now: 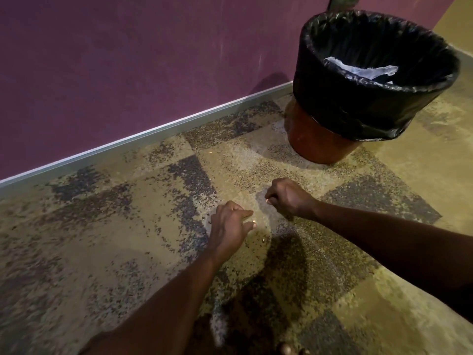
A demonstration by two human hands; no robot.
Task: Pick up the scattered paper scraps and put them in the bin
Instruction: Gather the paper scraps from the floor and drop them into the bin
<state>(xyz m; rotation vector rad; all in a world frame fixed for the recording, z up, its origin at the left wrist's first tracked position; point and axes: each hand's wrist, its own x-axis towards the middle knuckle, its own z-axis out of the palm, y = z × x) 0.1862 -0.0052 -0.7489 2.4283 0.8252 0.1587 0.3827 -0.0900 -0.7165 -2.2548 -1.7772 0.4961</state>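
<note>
Head view: left hand [231,225] low over the carpet [102,239], thumb and forefinger closing on a tiny pale scrap [254,221] — likely a pinch pickup. Right hand [288,197] fist-curled, cannot tell what it holds. Bin [320,144] behind — black liner, white paper [358,69] inside.

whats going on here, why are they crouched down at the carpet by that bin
A person is picking tiny bits of litter off the patterned carpet. The left hand reaches down with finger and thumb around a small pale scrap. The right hand is curled, fingertips pinched together, perhaps on another bit too small to make out. The bin, lined with a black bag, stands close by against the purple wall and already holds crumpled white paper.
</note>
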